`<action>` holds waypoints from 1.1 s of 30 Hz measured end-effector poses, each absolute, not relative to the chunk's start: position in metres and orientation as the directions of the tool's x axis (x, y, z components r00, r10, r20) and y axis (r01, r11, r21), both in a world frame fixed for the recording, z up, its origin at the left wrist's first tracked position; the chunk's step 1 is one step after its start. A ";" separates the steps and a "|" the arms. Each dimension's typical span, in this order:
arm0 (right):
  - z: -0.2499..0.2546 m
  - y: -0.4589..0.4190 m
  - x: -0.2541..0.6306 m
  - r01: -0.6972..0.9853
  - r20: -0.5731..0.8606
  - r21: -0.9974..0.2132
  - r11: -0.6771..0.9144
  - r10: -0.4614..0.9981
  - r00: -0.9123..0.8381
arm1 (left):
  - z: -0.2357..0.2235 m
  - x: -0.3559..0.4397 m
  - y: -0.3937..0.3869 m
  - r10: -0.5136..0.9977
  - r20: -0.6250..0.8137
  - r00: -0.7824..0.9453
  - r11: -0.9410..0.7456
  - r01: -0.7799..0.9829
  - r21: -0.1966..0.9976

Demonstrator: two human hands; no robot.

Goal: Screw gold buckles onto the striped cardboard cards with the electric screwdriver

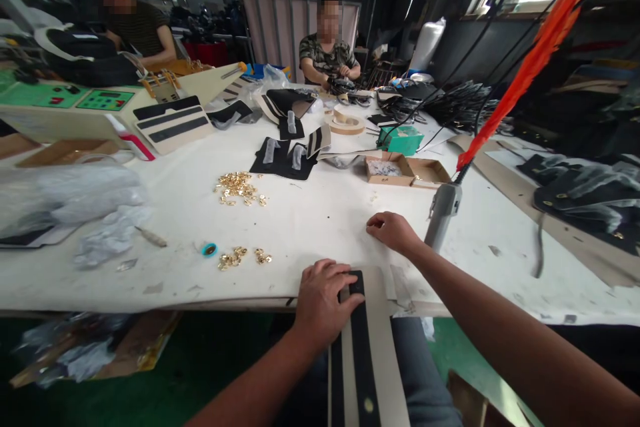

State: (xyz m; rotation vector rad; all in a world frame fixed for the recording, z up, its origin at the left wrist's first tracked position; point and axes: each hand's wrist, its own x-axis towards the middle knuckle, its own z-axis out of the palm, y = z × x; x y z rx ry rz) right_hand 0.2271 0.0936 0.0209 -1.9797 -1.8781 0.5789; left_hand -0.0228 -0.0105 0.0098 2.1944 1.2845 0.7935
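Note:
A long beige panel (387,360) with black strips extends over the table's near edge and above the person's lap. My left hand (324,297) lies across its far end, fingers bent and thumb on a black strip (364,353), gripping the panel. To the right, just above the white tabletop, my right hand (393,230) has its fingers curled together in a pinch; whatever is between them is too small or hidden. Beside my right wrist hangs a grey handheld power tool (443,210) on a cord wrapped in orange-red material (530,67).
Gold metal fittings (237,187) form a pile, with smaller groups (233,259) nearer, beside a blue-rimmed roll (209,250). Cardboard trays (390,170), black pieces (283,160) and a tape roll (345,123) lie farther back. A co-worker (330,47) sits opposite.

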 end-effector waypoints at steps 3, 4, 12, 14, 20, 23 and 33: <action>0.020 0.095 0.227 0.883 -0.042 -0.468 -0.034 0.999 0.016 | 0.009 -0.022 -0.011 0.887 0.239 0.395 -0.448 0.611 0.653; 0.019 0.095 0.226 0.895 -0.030 -0.446 -0.023 0.999 0.011 | 0.008 -0.022 -0.011 0.887 0.242 0.394 -0.449 0.610 0.653; 0.010 0.090 0.219 0.925 0.115 -0.380 -0.001 0.992 0.049 | 0.001 -0.021 -0.013 0.876 0.284 0.390 -0.476 0.610 0.633; 0.012 0.085 0.217 0.910 0.134 -0.415 -0.001 0.989 0.062 | 0.000 -0.021 -0.013 0.873 0.294 0.389 -0.484 0.613 0.625; 0.033 0.021 0.205 0.749 0.040 -0.648 0.137 0.989 -0.145 | -0.002 -0.021 -0.013 0.865 0.303 0.399 -0.498 0.617 0.610; 0.035 -0.018 0.196 0.612 0.013 -0.763 0.210 0.950 -0.311 | -0.001 -0.021 -0.013 0.866 0.295 0.403 -0.496 0.631 0.596; 0.020 -0.034 0.181 0.666 -0.001 -0.734 0.134 0.980 -0.199 | 0.001 -0.019 -0.014 0.863 0.298 0.408 -0.503 0.645 0.575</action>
